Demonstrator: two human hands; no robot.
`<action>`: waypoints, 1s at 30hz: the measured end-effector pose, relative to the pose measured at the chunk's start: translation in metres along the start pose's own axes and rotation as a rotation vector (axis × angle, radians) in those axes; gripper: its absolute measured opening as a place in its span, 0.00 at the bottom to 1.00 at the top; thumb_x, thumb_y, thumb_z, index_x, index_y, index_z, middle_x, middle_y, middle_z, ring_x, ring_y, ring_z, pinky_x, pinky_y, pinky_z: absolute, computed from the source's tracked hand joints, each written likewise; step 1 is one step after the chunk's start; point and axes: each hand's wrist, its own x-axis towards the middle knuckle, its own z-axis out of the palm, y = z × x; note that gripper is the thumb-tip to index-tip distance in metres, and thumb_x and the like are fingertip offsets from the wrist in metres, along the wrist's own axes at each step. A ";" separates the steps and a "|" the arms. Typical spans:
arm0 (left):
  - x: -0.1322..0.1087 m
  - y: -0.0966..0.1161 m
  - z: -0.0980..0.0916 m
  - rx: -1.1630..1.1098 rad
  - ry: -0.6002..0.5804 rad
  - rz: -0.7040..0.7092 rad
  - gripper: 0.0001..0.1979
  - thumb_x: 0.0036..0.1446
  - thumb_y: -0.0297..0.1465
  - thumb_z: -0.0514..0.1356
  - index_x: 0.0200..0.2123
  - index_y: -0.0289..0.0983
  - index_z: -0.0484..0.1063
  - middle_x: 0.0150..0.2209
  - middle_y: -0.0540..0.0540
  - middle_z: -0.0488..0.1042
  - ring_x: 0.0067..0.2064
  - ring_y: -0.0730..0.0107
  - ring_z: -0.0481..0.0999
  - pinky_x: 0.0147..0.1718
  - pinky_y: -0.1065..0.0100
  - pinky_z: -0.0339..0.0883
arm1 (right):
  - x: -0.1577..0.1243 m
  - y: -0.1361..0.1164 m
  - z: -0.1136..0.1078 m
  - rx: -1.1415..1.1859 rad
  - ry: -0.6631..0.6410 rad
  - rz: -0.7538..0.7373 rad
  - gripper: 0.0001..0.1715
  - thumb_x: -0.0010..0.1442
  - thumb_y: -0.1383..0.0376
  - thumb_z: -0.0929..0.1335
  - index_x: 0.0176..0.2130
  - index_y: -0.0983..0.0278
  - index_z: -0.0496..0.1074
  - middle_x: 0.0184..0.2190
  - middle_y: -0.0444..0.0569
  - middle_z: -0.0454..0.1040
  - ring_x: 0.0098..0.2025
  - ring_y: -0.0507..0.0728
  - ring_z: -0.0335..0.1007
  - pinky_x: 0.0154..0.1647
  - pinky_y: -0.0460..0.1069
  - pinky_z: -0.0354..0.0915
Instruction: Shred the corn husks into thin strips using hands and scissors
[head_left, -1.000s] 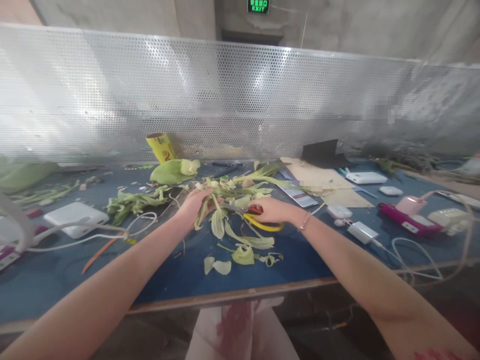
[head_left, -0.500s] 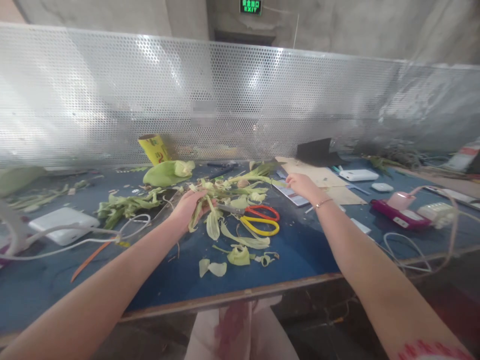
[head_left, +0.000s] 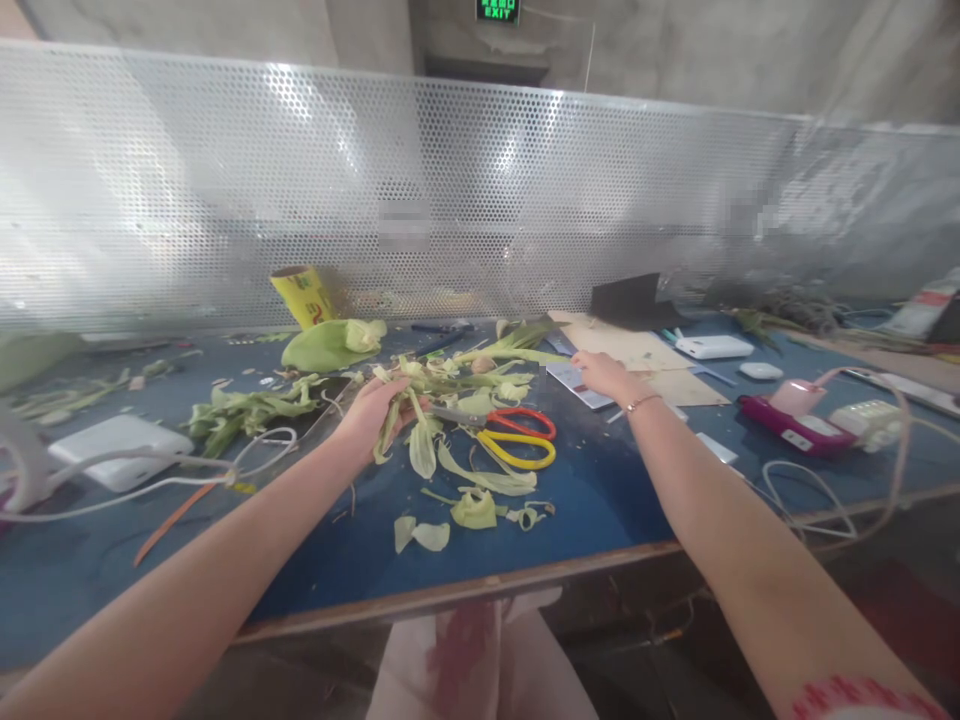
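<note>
Blue, matte table [head_left: 600, 500], edged in wood, carries about four pale, curled leaf scraps [head_left: 472, 510] nearest the viewer. Beyond them lies one pair of scissors [head_left: 517, 440] with two plastic loops, one red and one yellow, untouched. The left hand [head_left: 371, 415] is closed around one bunch of limp green stalks [head_left: 450, 385] at mid-table. The right hand [head_left: 600, 372] rests loosely open, palm down, gripping nothing, fingertips at one flat glossy card [head_left: 577, 386]. Farther back stand one tilted yellow cup [head_left: 300, 295] and one perforated metal screen [head_left: 450, 200].
</note>
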 end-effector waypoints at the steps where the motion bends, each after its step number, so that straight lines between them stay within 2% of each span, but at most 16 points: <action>1: 0.000 0.000 0.000 -0.001 0.000 0.006 0.02 0.50 0.22 0.55 0.30 0.32 0.65 0.21 0.49 0.70 0.22 0.71 0.74 0.26 0.67 0.73 | 0.001 0.001 0.000 0.014 0.010 0.003 0.25 0.53 0.72 0.61 0.50 0.62 0.68 0.47 0.56 0.73 0.48 0.61 0.69 0.47 0.53 0.61; 6: 0.002 -0.003 -0.003 0.014 -0.055 0.003 0.04 0.50 0.23 0.58 0.31 0.34 0.64 0.22 0.50 0.70 0.23 0.71 0.74 0.27 0.66 0.73 | 0.004 0.002 0.002 0.099 0.087 -0.055 0.29 0.52 0.74 0.58 0.54 0.66 0.64 0.55 0.57 0.67 0.55 0.61 0.63 0.53 0.53 0.58; 10: -0.001 -0.005 -0.001 0.067 -0.098 -0.022 0.04 0.50 0.24 0.58 0.31 0.34 0.65 0.22 0.49 0.70 0.23 0.70 0.75 0.27 0.66 0.73 | 0.002 -0.011 0.002 0.149 0.137 -0.138 0.29 0.52 0.75 0.59 0.54 0.70 0.64 0.57 0.58 0.63 0.58 0.59 0.59 0.55 0.50 0.57; 15: -0.007 -0.003 0.004 0.094 -0.119 -0.044 0.02 0.53 0.23 0.56 0.31 0.34 0.66 0.20 0.50 0.70 0.23 0.71 0.75 0.28 0.67 0.73 | -0.005 -0.031 -0.002 0.194 0.152 -0.148 0.23 0.56 0.69 0.60 0.51 0.72 0.66 0.51 0.62 0.69 0.52 0.61 0.66 0.51 0.51 0.60; 18: -0.005 -0.005 0.002 0.101 -0.137 -0.050 0.03 0.53 0.23 0.56 0.32 0.34 0.65 0.20 0.50 0.70 0.22 0.71 0.75 0.28 0.68 0.73 | -0.012 -0.040 -0.006 0.245 0.132 -0.160 0.18 0.58 0.67 0.60 0.46 0.69 0.71 0.46 0.58 0.73 0.48 0.59 0.69 0.47 0.49 0.61; 21: -0.002 -0.008 0.000 0.106 -0.156 -0.045 0.03 0.52 0.24 0.57 0.33 0.34 0.65 0.21 0.50 0.70 0.23 0.72 0.75 0.28 0.69 0.73 | -0.022 -0.052 -0.010 0.316 0.078 -0.281 0.15 0.58 0.65 0.61 0.40 0.65 0.73 0.40 0.52 0.76 0.41 0.56 0.71 0.42 0.47 0.62; 24: -0.001 -0.009 -0.002 0.113 -0.164 -0.031 0.04 0.53 0.25 0.58 0.33 0.35 0.65 0.22 0.50 0.71 0.24 0.72 0.75 0.28 0.69 0.73 | -0.037 -0.071 -0.014 0.291 -0.009 -0.421 0.13 0.58 0.61 0.62 0.33 0.63 0.73 0.32 0.49 0.76 0.33 0.54 0.70 0.35 0.48 0.61; 27: -0.001 -0.009 -0.003 0.120 -0.176 -0.028 0.05 0.52 0.27 0.59 0.34 0.36 0.65 0.24 0.51 0.71 0.25 0.71 0.76 0.28 0.68 0.73 | -0.055 -0.089 -0.018 0.235 -0.185 -0.545 0.13 0.55 0.56 0.64 0.33 0.63 0.69 0.32 0.49 0.74 0.29 0.54 0.68 0.29 0.47 0.60; 30: -0.001 -0.009 -0.003 0.127 -0.196 -0.026 0.07 0.52 0.28 0.59 0.35 0.37 0.65 0.25 0.51 0.72 0.26 0.71 0.76 0.28 0.68 0.73 | -0.069 -0.103 -0.019 0.068 -0.292 -0.577 0.13 0.48 0.59 0.68 0.32 0.64 0.65 0.31 0.51 0.72 0.27 0.54 0.66 0.23 0.46 0.56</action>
